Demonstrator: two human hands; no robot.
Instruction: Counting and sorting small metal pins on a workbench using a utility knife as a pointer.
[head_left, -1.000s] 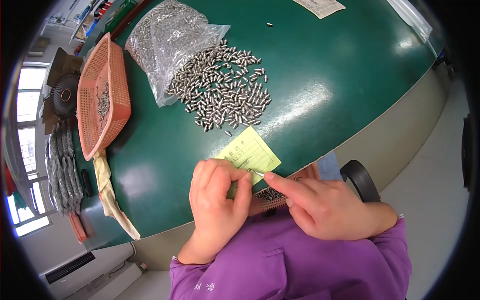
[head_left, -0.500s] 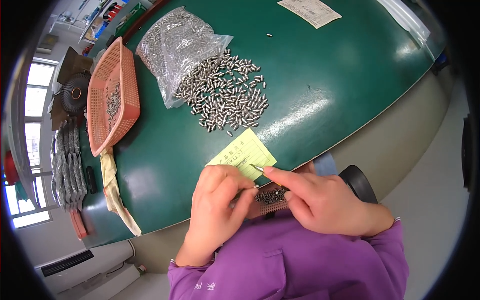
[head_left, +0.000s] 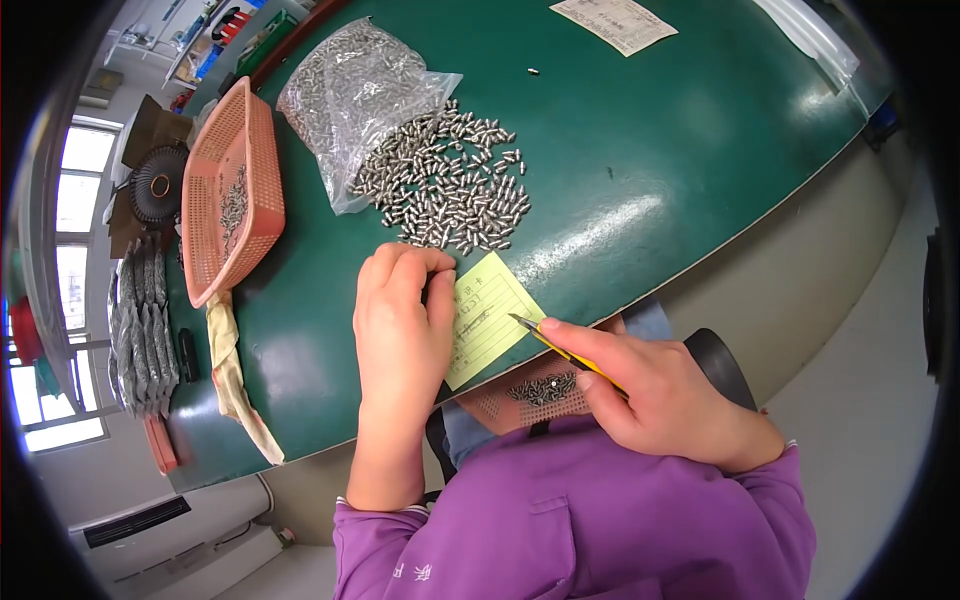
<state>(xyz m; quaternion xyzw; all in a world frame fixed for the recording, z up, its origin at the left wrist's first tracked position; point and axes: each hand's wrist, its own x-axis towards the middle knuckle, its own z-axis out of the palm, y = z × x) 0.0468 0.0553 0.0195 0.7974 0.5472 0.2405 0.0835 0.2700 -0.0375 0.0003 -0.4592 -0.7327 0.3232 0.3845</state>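
My left hand (head_left: 400, 315) is at the near edge of a pile of small silvery metal parts (head_left: 450, 185). Its thumb and index finger come together beside the top corner of a yellow lined card (head_left: 490, 310); whatever is between them is hidden. My right hand (head_left: 650, 395) grips a yellow utility knife (head_left: 570, 355) with its blade out, pointing left over the card. Below the card, a pink perforated basket (head_left: 487, 405) at my lap holds more small parts (head_left: 543, 389).
A clear plastic bag (head_left: 350, 100) full of parts spills onto the green table (head_left: 640, 150). To its left stands a larger pink basket (head_left: 260, 230) with a cloth (head_left: 228, 375) below it. Several filled bags (head_left: 140, 330) lie farther left. A paper slip (head_left: 620, 22) lies at the back.
My left hand has moved up and away from the knife tip to the pile's near edge, uncovering more of the card and the lap basket. My right hand stays near its place with the knife.
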